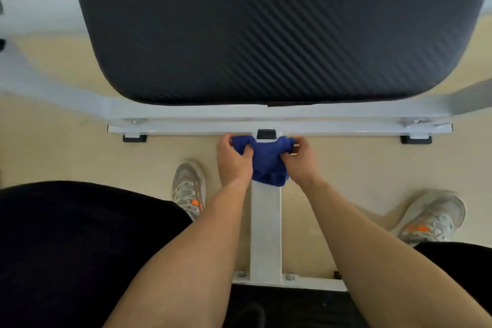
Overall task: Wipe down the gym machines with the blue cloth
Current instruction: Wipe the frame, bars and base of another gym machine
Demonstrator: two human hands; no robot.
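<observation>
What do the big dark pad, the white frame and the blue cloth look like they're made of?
Dark pad: likely vinyl upholstery, matte, diagonal carbon-weave texture. White frame: probably painted steel, smooth, slightly glossy, bolted. Blue cloth: soft fabric, maybe microfibre; it bunches in folds.

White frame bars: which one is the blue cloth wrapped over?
The central bar running toward the person: left hand and right hand grip the blue cloth over its far end. The floor crossbar beyond runs sideways.
</observation>
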